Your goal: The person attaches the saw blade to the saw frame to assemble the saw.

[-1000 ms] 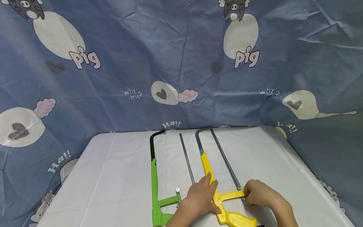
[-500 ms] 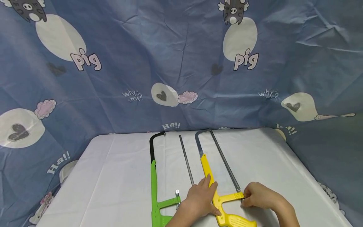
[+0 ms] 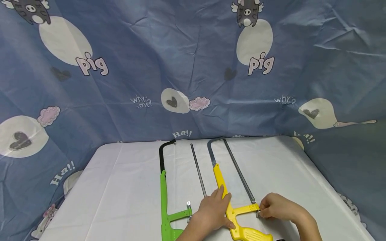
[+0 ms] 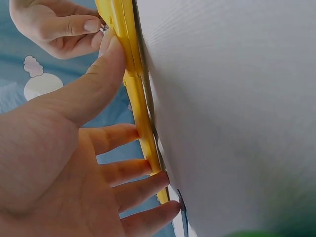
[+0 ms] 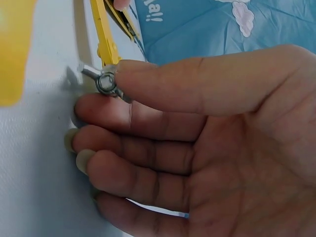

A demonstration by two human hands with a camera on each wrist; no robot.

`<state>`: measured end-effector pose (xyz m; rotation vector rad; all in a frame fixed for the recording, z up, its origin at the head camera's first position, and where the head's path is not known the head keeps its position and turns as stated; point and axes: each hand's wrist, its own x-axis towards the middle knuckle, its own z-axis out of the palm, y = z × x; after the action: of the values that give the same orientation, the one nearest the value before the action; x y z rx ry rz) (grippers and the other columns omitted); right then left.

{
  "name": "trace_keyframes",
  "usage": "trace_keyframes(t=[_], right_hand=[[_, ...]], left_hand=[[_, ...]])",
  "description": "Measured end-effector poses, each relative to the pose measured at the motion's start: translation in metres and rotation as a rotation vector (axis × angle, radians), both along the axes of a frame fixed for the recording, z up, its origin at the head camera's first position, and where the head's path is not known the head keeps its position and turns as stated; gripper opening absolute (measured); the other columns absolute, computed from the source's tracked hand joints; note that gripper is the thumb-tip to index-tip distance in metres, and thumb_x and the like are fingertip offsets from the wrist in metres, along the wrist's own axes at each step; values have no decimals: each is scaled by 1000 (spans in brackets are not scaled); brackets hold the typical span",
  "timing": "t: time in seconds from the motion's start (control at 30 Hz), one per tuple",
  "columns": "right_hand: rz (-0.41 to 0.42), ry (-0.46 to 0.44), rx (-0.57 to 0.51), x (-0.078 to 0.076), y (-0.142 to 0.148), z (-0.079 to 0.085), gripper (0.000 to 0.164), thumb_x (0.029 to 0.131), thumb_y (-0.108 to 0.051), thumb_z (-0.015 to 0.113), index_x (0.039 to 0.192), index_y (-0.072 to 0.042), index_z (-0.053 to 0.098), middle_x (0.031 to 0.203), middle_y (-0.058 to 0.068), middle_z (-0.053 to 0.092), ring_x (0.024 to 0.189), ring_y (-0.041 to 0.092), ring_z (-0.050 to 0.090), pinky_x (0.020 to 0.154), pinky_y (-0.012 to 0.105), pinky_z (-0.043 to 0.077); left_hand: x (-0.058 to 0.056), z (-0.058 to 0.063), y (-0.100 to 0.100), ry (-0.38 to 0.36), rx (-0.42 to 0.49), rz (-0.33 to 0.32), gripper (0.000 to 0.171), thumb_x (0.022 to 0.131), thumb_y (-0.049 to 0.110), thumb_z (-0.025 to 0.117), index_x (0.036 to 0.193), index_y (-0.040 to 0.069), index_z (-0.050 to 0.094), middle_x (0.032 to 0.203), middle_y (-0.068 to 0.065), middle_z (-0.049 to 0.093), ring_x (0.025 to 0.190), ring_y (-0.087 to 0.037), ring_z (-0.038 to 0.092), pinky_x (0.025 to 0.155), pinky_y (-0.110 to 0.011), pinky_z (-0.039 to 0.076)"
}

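A yellow hacksaw (image 3: 219, 174) lies on the white table with a grey blade (image 3: 239, 171) along its right side. Across its frame rests my left hand (image 3: 212, 208), fingers fairly straight, the thumb near the handle (image 3: 254, 234). In the left wrist view, those fingertips and the thumb press the yellow frame (image 4: 143, 116). At the end of the yellow crosspiece, my right hand (image 3: 280, 208) pinches a metal wing nut (image 5: 106, 83) between thumb and forefinger. The right wrist view shows one wing sticking out; the other is partly behind the thumb.
Left of the hands lies a green hacksaw frame (image 3: 164, 195) without a blade across it. Between the two saws is a loose grey blade (image 3: 198, 170), its near end hidden by the left hand. A blue patterned cloth (image 3: 193, 67) hangs behind the table (image 3: 126, 190).
My right fingers have shifted slightly around the wing nut, uncovering part of it. The left hand stays on the frame, and the saws lie where they were.
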<state>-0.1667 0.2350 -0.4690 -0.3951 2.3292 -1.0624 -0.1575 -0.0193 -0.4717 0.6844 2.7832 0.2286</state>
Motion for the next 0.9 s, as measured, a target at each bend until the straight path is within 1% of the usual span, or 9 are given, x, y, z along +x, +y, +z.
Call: trace_keyframes(t=[0.07,0.13,0.2,0.3,0.43,0.6,0.73,0.9], right_hand=[[1,2,-23,-1,2,-1,20,82,-10,66,66,-4,57,59,-5,45,53,8,37,47,22,28],[-6,1,-34,-1,3,-1,15,81,-9,66,70,0,61,61,-5,48,54,8,40,47,22,32],[-12,10,-38,-1,4,-2,9,80,-7,65,75,1,64,63,-4,51,56,8,43,48,22,35],[-26,25,-31,-2,4,-2,2,78,-2,63,78,-1,65,65,-3,53,58,8,45,50,22,37],[-43,38,-16,-2,5,-3,6,77,2,64,78,-4,65,66,-3,53,59,10,45,50,22,37],[-47,41,5,-3,3,-5,5,75,0,66,73,-5,64,63,-4,49,57,9,42,49,21,34],[-48,16,12,-3,1,-6,5,75,-2,67,71,-4,64,60,-5,47,55,10,40,48,20,31],[-40,-21,-7,-3,0,-4,11,75,-7,70,69,-3,62,58,-6,45,54,10,37,48,22,27]], left_hand=[[-1,0,0,-2,1,3,97,63,63,82,146,25,47,162,-8,33,145,-26,40,103,-46,51],[-1,1,0,-7,2,5,97,63,63,82,146,26,47,162,-8,33,145,-27,40,103,-46,51],[-1,1,-1,-8,3,4,97,63,63,82,146,26,47,161,-8,33,145,-27,41,103,-47,51],[-1,1,-1,-9,5,1,97,64,63,82,146,26,47,162,-8,33,144,-27,41,104,-47,51],[-1,1,0,-13,2,-2,97,64,63,81,147,26,47,162,-7,32,144,-26,41,103,-46,51],[-2,0,0,-23,0,2,97,64,64,81,147,27,47,162,-6,32,144,-25,41,103,-46,51],[-3,-2,0,-29,0,6,97,63,64,81,146,28,47,162,-6,32,144,-25,41,103,-47,51],[-4,-3,0,-26,1,5,97,63,64,81,146,28,47,162,-6,32,144,-25,41,103,-47,51]])
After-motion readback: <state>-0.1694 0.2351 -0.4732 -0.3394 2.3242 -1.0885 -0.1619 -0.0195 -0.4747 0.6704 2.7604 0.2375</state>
